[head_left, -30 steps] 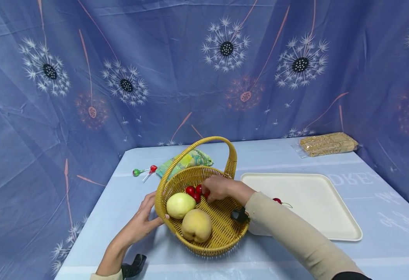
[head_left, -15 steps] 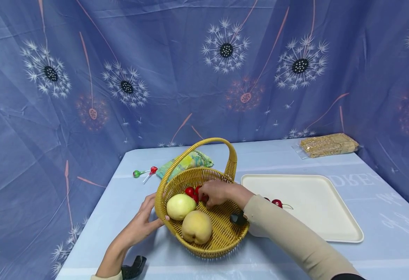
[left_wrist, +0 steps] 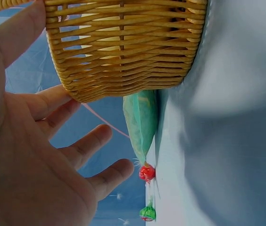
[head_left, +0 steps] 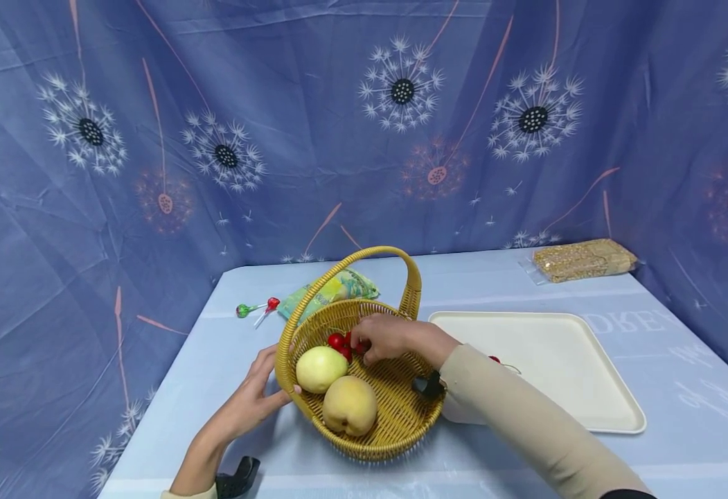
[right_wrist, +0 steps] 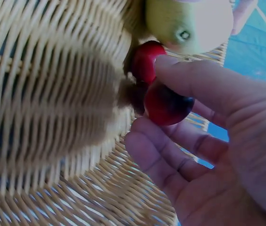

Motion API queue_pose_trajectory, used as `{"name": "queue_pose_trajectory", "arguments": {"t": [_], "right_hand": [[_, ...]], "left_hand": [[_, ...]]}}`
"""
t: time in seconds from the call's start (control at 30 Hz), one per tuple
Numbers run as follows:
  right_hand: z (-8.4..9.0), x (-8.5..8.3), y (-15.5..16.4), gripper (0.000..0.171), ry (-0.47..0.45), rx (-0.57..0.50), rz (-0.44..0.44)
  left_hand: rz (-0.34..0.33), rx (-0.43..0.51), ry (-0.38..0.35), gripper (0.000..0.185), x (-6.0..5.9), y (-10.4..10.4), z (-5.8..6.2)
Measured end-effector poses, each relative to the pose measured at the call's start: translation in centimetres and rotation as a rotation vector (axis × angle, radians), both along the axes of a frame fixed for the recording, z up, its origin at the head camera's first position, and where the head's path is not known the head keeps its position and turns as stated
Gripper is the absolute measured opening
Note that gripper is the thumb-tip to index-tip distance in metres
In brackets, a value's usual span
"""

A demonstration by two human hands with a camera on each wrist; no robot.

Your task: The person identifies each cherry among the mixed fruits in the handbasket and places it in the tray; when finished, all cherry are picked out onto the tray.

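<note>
A woven yellow basket (head_left: 285, 346) with a hoop handle stands on the blue table. Inside lie a pale green fruit (head_left: 321, 368), a yellow peach (head_left: 350, 404) and a few red cherries (head_left: 337, 340). My right hand (head_left: 361, 348) reaches into the basket. In the right wrist view a dark red cherry (right_wrist: 167, 104) sits pinched between its thumb and fingers, next to another cherry (right_wrist: 145, 61). My left hand (head_left: 264, 388) rests against the basket's left wall (left_wrist: 123, 47), thumb at the rim and fingers straight and spread.
A cream tray (head_left: 563, 388) lies right of the basket with one cherry (head_left: 495, 359) on it. A green snack bag (head_left: 345, 284) and two lollipops (head_left: 254, 307) lie behind the basket. A clear pack of grain bars (head_left: 582, 258) sits far right by the curtain.
My right hand has shifted slightly left among the cherries and its fingers have closed on one. The left hand and the basket have stayed put.
</note>
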State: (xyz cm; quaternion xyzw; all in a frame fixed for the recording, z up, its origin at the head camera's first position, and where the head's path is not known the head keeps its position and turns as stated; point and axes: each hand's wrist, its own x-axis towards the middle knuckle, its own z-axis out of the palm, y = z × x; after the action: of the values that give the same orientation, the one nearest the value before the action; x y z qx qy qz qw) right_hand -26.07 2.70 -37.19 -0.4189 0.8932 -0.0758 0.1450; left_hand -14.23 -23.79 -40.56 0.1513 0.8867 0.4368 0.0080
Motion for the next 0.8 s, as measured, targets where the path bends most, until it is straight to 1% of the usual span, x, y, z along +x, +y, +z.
{"name": "queue_pose_trajectory", "arguments": {"t": [0.17, 0.37, 0.5, 0.67, 0.8], "right_hand": [[1.3, 0.5, 0.8, 0.033, 0.01, -0.057, 0.004], [2.8, 1.6, 2.3, 0.032, 0.026, -0.136, -0.002], [3.7, 2.4, 3.9, 0.032, 0.048, -0.191, -0.004], [4.5, 3.3, 6.1, 0.032, 0.087, -0.259, -0.043], [5.0, 4.1, 8.2, 0.032, 0.099, -0.303, -0.064]], "left_hand": [[-0.006, 0.004, 0.014, 0.07, 0.1, 0.0, 0.0], [-0.02, -0.001, 0.029, 0.07, 0.0, 0.0, -0.1], [-0.029, -0.001, 0.038, 0.068, 0.0, 0.0, 0.0], [-0.037, 0.011, 0.031, 0.068, -0.1, -0.1, 0.0], [-0.041, 0.02, 0.024, 0.068, -0.1, -0.1, 0.0]]}}
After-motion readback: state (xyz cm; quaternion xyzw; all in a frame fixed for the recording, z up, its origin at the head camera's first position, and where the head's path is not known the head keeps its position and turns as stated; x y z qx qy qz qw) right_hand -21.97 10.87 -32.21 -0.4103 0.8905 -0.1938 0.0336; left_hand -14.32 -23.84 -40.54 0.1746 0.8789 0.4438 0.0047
